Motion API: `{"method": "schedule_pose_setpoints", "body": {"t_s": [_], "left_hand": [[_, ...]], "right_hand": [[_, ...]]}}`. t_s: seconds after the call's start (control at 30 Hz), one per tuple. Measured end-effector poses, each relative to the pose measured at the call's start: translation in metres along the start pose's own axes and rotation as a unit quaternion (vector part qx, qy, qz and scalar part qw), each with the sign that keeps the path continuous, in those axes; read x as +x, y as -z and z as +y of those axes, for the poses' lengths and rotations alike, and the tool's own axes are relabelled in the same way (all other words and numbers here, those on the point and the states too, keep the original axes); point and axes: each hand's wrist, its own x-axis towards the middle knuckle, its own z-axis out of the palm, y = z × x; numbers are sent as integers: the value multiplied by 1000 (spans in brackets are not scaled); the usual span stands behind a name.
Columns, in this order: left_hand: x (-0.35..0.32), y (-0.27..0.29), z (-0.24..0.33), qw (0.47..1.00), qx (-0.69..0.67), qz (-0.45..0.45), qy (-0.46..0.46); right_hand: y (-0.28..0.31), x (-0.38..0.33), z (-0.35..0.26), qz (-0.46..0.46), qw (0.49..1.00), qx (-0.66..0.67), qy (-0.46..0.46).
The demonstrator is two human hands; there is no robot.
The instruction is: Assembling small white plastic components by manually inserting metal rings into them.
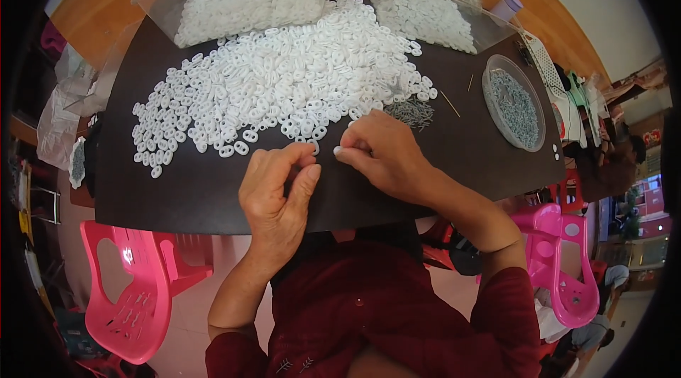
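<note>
Dark table (206,201) is filling the middle; broad pile of white two-holed ovals (298,66) is spreading across it, in front of both hands. Right hand (386,154) is hovering at the pile's near edge, fingers curling, thumb near forefinger; white speck is showing at the tip, piece or nail, cannot tell. Left hand (279,183) is facing it, thumb and forefinger bending together; cannot tell if anything is pinched. Round clear dish (543,126) is sitting far right; small heap of grey metal pins (411,114) is lying just beyond right hand. Working well likely means bringing fingertips close, steadying both wrists, picking loose edge ovals (242,147) and keeping their holes unblocked.
</note>
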Motion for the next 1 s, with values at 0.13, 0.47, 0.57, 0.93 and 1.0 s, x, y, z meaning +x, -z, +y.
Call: {"method": "schedule_pose_setpoints", "body": {"t_s": [0.13, 0.47, 0.57, 0.93, 1.0], "left_hand": [[3, -17, 0, 992, -106, -12, 61], [4, -35, 10, 933, -320, 18, 166], [6, -38, 9, 937, -312, 24, 151], [14, -40, 12, 964, -246, 5, 101], [18, -34, 15, 967, -225, 13, 121]], "right_hand": [[13, -5, -8, -48, 972, 199, -117], [7, -16, -16, 77, 948, 288, -111], [6, -19, -13, 103, 946, 299, -75], [19, -31, 13, 212, 976, 46, 31], [35, -36, 49, 267, 952, -136, 64]]}}
